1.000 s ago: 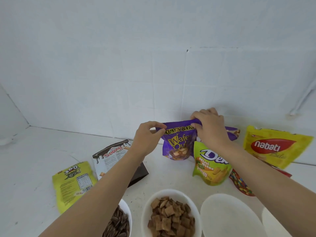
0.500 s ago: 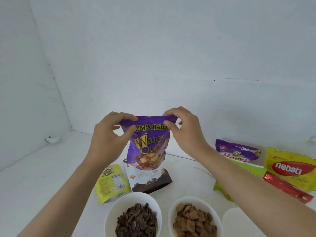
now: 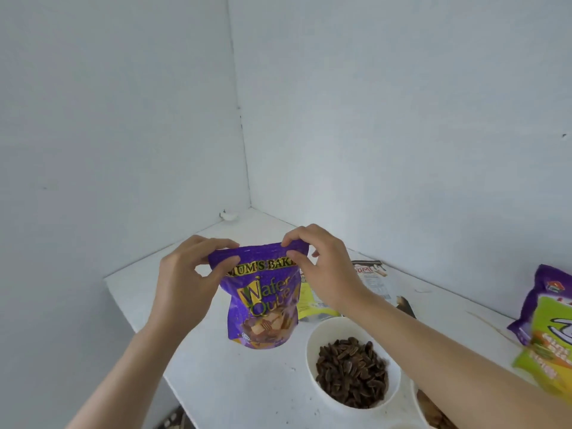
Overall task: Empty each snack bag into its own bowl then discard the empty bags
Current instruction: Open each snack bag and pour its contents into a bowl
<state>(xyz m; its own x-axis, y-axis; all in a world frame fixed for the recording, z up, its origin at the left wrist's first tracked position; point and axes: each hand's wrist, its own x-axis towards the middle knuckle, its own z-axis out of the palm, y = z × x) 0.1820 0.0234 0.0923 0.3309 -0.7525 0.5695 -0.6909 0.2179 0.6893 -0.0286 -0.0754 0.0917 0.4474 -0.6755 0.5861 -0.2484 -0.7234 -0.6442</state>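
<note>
left grip [image 3: 182,280]: a bare hand, thumb and curled fingers pinching the top left corner of the purple foil stand-up pouch [image 3: 263,301] printed "Wafer Cube".
right grip [image 3: 325,274]: a bare hand, thumb and forefinger pinching the pouch's top right corner, with the other fingers curled behind it.
pouch: upright, print facing the camera, its top strip stretched flat between the two grips. It is over the white counter [image 3: 247,385]. Whether its base touches the counter cannot be told.
seed bowl: a round white bowl [image 3: 310,351] of dark striped seeds [image 3: 351,371], just right of the pouch's base and nearer the camera, apart from it.
second bowl: a white bowl rim [image 3: 414,397] farther right of the pouch, at the lower edge of the view. It holds brown pieces and is mostly hidden by the right forearm.
yellow-green flat packet [image 3: 309,301]: lying on the counter directly behind the pouch, showing past its right side.
brown-and-white flat packet [image 3: 370,274]: behind and right of the pouch, partly covered by the right wrist.
lime-green snack bag [image 3: 548,345]: blurred, far right of the pouch.
second purple bag [image 3: 530,305]: also far right of the pouch, partly covered by the lime-green one.
walls: two pale walls meet in a corner behind the pouch.
</note>
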